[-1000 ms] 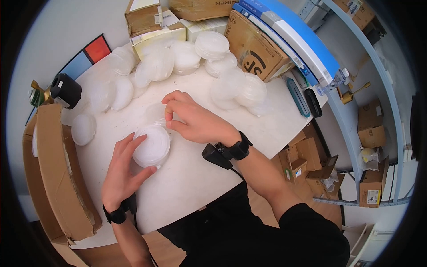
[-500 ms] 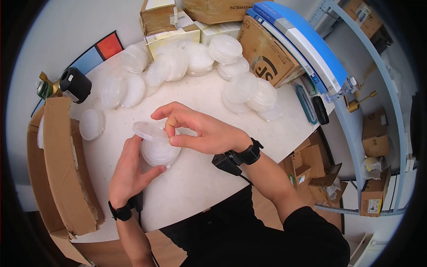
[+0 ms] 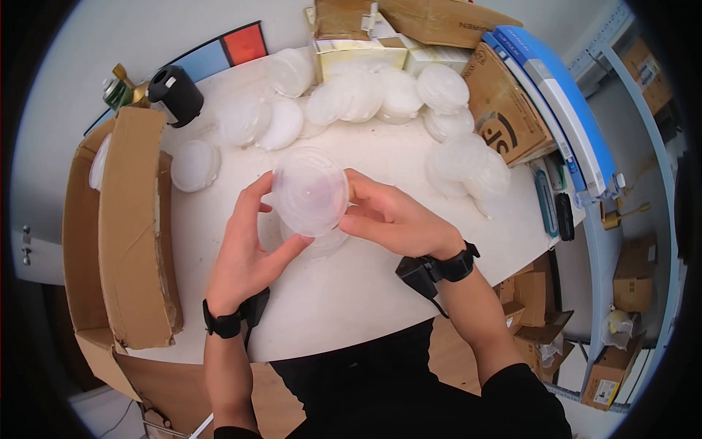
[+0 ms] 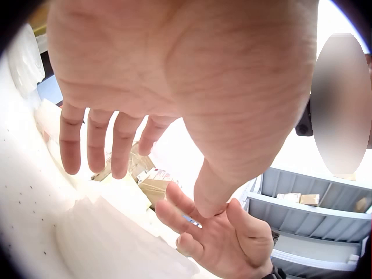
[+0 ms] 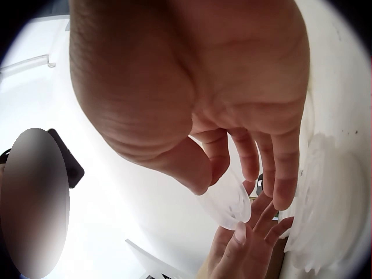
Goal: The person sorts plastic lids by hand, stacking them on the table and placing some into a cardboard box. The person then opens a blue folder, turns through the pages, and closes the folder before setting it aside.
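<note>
A clear round plastic lid (image 3: 311,190) is raised above a stack of similar lids (image 3: 327,246), hiding most of that stack in the head view. My right hand (image 3: 402,219) pinches the lid's right edge between thumb and index finger. On the other side, my left hand (image 3: 248,249) has its fingers fairly straight, with the thumb tip at the lid's lower edge. The right wrist view shows the lid (image 5: 224,203) hanging tilted from the right fingers, the left thumb beside its rim. Below the left palm, the stack (image 4: 110,244) stands on the white table.
More stacks of lids (image 3: 358,95) line the back of the table (image 3: 380,314). An open cardboard box (image 3: 135,234) stands at the left edge, near a black cylinder (image 3: 175,95). Cardboard boxes (image 3: 508,110) and blue binders (image 3: 556,110) stand at the back right.
My right hand has lifted the lid off the stack and turned it up between both hands. My left hand has moved from the stack's side to the lid's left edge. The head view has shifted.
</note>
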Demonstrator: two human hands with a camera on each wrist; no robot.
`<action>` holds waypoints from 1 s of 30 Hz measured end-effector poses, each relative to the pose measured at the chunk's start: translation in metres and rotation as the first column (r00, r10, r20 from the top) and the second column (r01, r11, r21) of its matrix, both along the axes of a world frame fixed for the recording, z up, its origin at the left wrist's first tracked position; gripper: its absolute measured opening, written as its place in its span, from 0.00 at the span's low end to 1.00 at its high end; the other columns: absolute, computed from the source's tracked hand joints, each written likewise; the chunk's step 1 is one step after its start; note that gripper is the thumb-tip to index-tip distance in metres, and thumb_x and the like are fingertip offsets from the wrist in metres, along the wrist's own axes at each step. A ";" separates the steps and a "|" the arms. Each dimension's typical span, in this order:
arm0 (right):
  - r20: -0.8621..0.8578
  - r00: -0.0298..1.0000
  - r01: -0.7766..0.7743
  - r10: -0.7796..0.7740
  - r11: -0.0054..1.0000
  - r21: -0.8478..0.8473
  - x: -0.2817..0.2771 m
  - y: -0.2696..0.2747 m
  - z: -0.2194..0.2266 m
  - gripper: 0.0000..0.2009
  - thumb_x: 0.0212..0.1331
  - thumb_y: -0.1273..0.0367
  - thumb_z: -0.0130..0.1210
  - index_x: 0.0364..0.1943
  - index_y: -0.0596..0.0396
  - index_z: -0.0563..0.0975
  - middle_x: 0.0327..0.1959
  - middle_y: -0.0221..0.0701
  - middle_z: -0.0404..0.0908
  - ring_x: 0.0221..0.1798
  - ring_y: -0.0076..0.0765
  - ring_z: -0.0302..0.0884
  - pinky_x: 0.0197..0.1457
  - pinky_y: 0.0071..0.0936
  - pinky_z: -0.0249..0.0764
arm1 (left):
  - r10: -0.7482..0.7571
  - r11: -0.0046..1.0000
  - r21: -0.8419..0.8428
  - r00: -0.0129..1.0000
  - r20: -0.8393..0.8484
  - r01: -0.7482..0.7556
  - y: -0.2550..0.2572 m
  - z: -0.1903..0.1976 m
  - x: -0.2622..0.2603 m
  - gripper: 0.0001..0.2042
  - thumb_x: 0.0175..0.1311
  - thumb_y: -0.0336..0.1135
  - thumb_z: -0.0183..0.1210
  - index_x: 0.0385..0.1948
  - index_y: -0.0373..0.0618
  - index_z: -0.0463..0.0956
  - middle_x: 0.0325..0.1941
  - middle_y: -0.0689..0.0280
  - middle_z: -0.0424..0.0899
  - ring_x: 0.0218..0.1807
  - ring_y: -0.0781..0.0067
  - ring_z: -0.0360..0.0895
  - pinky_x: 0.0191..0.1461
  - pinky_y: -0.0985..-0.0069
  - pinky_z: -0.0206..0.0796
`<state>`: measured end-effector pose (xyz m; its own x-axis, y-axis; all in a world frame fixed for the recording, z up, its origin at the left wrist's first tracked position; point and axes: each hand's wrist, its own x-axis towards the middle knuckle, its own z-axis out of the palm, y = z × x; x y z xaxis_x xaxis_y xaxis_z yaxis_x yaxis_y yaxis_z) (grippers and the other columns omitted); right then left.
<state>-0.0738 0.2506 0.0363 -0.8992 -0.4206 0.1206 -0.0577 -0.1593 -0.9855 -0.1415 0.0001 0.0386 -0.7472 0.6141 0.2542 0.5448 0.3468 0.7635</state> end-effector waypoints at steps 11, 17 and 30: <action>0.034 0.986 0.162 -0.165 0.985 0.065 -0.002 -0.002 0.010 0.38 0.64 0.76 0.65 0.75 0.54 0.58 0.62 0.33 0.72 0.62 0.29 0.73 0.60 0.30 0.75 | 0.018 0.999 -0.046 0.999 0.035 -0.017 -0.001 0.005 0.003 0.46 0.51 0.43 0.80 0.70 0.33 0.64 0.67 0.47 0.74 0.68 0.50 0.72 0.68 0.58 0.69; -0.010 0.977 0.215 -0.215 0.975 0.050 0.000 -0.003 0.012 0.35 0.60 0.74 0.68 0.72 0.49 0.65 0.63 0.33 0.71 0.59 0.29 0.73 0.52 0.26 0.75 | 0.037 0.996 -0.079 0.998 0.044 -0.033 0.000 0.007 0.004 0.44 0.52 0.43 0.79 0.69 0.34 0.66 0.67 0.48 0.74 0.68 0.50 0.72 0.67 0.58 0.69; -0.175 0.958 0.269 -0.227 0.921 0.283 -0.002 0.001 0.009 0.20 0.57 0.75 0.72 0.53 0.50 0.80 0.68 0.35 0.71 0.68 0.33 0.70 0.56 0.28 0.76 | 0.035 0.997 -0.077 0.998 0.059 -0.030 0.000 0.009 0.005 0.43 0.53 0.43 0.78 0.69 0.34 0.66 0.66 0.48 0.75 0.68 0.49 0.72 0.68 0.58 0.69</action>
